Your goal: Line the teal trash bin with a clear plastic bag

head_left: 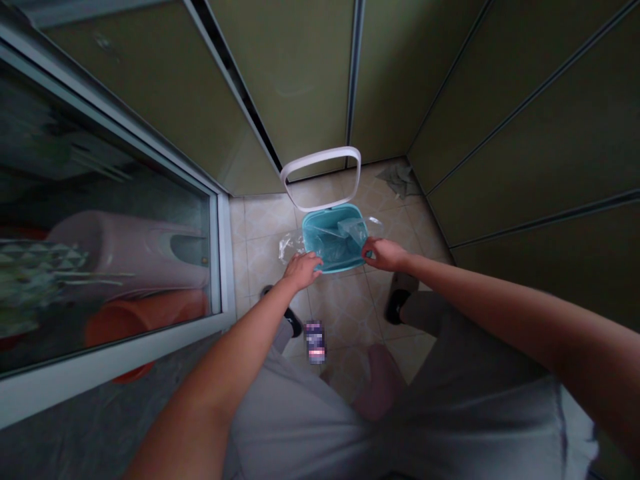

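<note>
A turquoise trash can [333, 269] stands on the tiled floor in front of me, its mouth facing up. Clear plastic bag [354, 230] film lines its inside and spills over the left and right sides. Tilted up at the far side is a white rim frame [323, 158], which appears hinged to the can. At the near left corner, my left hand [300, 270] has its fingers bent over the edge, closed on the bag there. My right hand [387, 254] pinches bag film against the right edge, thumb and fingers curled together.
Yellowish cabinet panels [285, 73] rise behind and to the right. On the left is a framed glass door [220, 253], with an orange bucket [150, 323] behind it. A grey cloth [400, 180] lies in the far corner. A blurred-out dark package [315, 341] lies between my feet.
</note>
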`<state>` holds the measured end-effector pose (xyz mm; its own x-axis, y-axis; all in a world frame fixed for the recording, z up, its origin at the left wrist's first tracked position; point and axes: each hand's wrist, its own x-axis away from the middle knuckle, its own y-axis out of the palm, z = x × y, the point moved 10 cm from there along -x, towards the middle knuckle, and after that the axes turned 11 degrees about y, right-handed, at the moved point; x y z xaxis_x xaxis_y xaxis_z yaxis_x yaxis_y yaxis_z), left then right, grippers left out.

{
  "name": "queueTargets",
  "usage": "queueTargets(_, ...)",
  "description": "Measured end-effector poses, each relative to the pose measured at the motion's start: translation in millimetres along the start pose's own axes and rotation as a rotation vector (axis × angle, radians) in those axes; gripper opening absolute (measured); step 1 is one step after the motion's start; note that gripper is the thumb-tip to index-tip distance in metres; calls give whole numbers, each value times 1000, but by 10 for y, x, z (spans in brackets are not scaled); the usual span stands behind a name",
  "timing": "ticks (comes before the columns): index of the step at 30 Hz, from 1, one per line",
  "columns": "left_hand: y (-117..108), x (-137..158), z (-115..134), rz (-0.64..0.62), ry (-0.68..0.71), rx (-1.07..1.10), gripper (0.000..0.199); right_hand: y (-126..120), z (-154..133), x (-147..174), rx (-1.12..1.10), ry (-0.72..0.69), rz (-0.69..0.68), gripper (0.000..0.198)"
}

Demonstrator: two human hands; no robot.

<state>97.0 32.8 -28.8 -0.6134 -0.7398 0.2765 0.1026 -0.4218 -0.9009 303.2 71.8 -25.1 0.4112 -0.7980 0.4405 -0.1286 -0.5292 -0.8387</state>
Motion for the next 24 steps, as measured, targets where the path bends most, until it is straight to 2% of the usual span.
queueTargets(2, -7, 4, -14, -20, 8, 11, 19, 4, 17, -3, -1, 3, 2, 22)
queueTargets(7, -79, 67, 4, 0, 60, 14, 14, 38, 6, 31, 67, -11, -45, 19)
queueTargets(14, 109, 162, 16, -59, 108, -27, 10, 124, 17, 51, 172, -15, -107, 13)
queueTargets(19, 218, 152, -56, -65, 79, -36, 11, 188, 41, 28, 206, -30, -129, 15)
queueTargets(24, 195, 162, -145, -46, 20, -3, 13, 197, 240, -18, 200, 68, -101, 19)
